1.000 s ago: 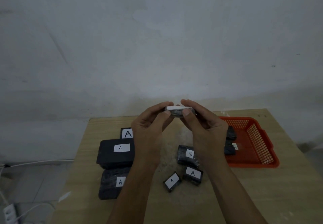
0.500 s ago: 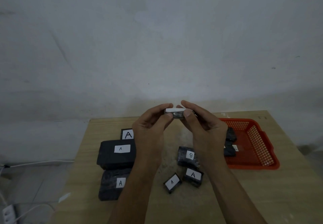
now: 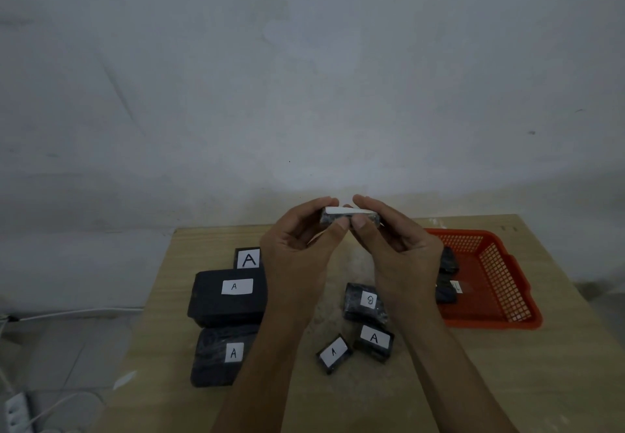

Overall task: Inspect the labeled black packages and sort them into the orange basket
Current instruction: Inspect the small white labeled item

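Two hands hold one small black package (image 3: 350, 218) up in the air above the far part of the tabletop (image 3: 439, 382), edge-on to the camera, white label facing up so the letter can't be read. Its long axis runs left-right. Left hand (image 3: 297, 253) pinches the left end, thumb underneath and fingers (image 3: 321, 202) curled over the top; right hand (image 3: 402, 257) pinches the right end the same way, thumb tip on the near edge. Both grips closed on the package, no spread fingers.

Key relation: orange basket (image 3: 507, 284) sits to the right and below the held package, at the right edge of the tabletop. Right hand is the nearer one, so a drop-off would likely go rightward and down with that hand, left letting go first. Label probably needs tilting toward the camera before that call.

Counts: one package in hand. Six on the tabletop: large "A" package (image 3: 230, 297), a second large "A" package (image 3: 220, 355) just in front of it, a small "A" package (image 3: 248, 258) behind them, partly hidden by the left wrist; in the middle a "B" package (image 3: 363, 300), plus two small "A" packages (image 3: 373, 339) and (image 3: 334, 353) near each other. Basket holds at least two dark packages (image 3: 446, 284) along its left side, partly behind the right hand; exact count unclear. One basket.
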